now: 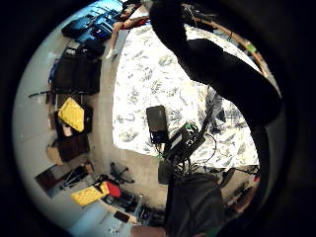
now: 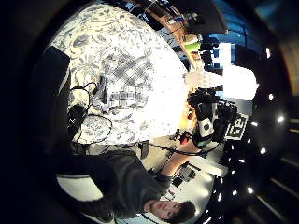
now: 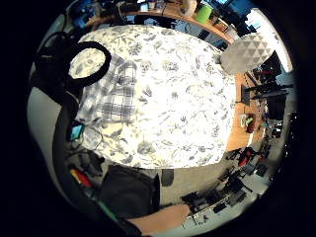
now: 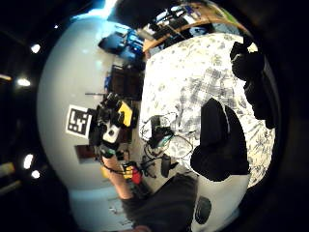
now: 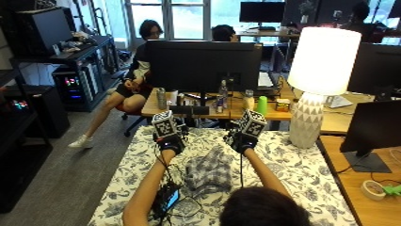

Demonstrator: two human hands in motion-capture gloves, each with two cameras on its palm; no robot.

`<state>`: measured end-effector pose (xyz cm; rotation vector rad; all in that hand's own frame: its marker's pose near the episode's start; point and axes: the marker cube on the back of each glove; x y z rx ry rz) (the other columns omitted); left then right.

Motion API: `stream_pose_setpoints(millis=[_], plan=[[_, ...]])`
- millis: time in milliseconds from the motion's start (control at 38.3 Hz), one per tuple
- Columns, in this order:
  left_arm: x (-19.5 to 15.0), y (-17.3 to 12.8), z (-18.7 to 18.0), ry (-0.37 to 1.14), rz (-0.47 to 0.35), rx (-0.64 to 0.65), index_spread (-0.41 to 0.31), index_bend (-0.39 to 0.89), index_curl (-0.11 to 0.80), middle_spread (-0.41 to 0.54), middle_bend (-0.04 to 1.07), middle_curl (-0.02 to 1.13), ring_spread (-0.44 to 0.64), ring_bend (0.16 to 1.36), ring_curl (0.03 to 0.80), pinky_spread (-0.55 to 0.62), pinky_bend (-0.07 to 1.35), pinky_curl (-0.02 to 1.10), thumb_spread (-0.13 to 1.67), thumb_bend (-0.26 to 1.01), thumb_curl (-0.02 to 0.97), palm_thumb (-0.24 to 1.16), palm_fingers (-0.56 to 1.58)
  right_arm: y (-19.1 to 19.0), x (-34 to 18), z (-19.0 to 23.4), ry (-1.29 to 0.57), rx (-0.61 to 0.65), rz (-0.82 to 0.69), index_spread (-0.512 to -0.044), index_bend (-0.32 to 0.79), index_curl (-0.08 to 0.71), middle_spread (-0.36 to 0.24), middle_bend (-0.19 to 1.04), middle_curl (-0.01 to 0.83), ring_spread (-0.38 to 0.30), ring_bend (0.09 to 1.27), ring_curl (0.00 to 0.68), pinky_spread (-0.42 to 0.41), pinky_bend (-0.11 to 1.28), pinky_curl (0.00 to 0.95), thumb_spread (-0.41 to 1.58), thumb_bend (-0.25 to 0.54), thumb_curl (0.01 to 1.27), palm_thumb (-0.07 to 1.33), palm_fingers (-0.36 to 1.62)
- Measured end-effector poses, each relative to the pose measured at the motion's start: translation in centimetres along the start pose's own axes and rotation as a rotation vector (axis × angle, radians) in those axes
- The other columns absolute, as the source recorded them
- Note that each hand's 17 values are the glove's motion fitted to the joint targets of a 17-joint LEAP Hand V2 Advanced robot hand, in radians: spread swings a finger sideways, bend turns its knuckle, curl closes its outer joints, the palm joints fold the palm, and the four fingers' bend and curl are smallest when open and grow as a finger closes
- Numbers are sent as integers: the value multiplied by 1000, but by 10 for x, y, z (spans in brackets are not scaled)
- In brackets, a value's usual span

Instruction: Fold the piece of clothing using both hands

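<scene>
The person sits at a table (image 5: 300,174) covered with a white cloth printed with grey-blue leaves and flowers. On this cloth, just in front of the person and between the two forearms, lies the piece of clothing (image 5: 208,170), a soft grey and white checked shirt. It is gathered into a rumpled, roughly square heap with uneven edges, not flat.

Both arms are raised above the table. The left hand (image 5: 169,140) and the right hand (image 5: 243,139) are held up side by side, well above the shirt and apart from it. Neither hand touches the cloth or the shirt. In the right thumb side palm view the black fingers (image 4: 219,140) of the right hand appear relaxed and close on nothing; the left hand seems the same, though its fingers are partly hidden from behind.

Near the left forearm a small dark device (image 5: 168,197) with cables lies on the tablecloth. At the far right corner of the table stands a lamp (image 5: 318,84) with a smooth white shade and a white base with a triangle pattern.
</scene>
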<state>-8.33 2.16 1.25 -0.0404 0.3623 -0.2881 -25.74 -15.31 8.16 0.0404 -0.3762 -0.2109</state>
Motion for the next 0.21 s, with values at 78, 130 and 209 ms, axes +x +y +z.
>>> stream_pose_setpoints(millis=[78,130,209], plan=[[14,-3,3,-26,10,-5,91,86,112,349,192,319,407,858,310,345,1008,364,1605,184,100,75,23,14,12,-7,-14,-28,50,-227,64,146,-87,403,495,-143,700,442,-228,665,406,1219,-12,481,852,1125],[23,-6,5,-36,10,-8,90,87,113,349,192,320,406,859,309,345,1004,363,1604,188,99,71,23,26,15,-9,-51,-71,73,-227,62,147,-86,401,493,-142,698,441,-226,661,405,1229,-12,477,851,1127],[30,-8,8,-43,5,-6,90,86,113,349,192,321,406,861,307,345,1004,361,1604,195,98,67,23,55,1,-19,-118,-171,85,-227,67,150,-85,396,491,-141,693,440,-225,656,403,1241,-12,472,849,1132]])
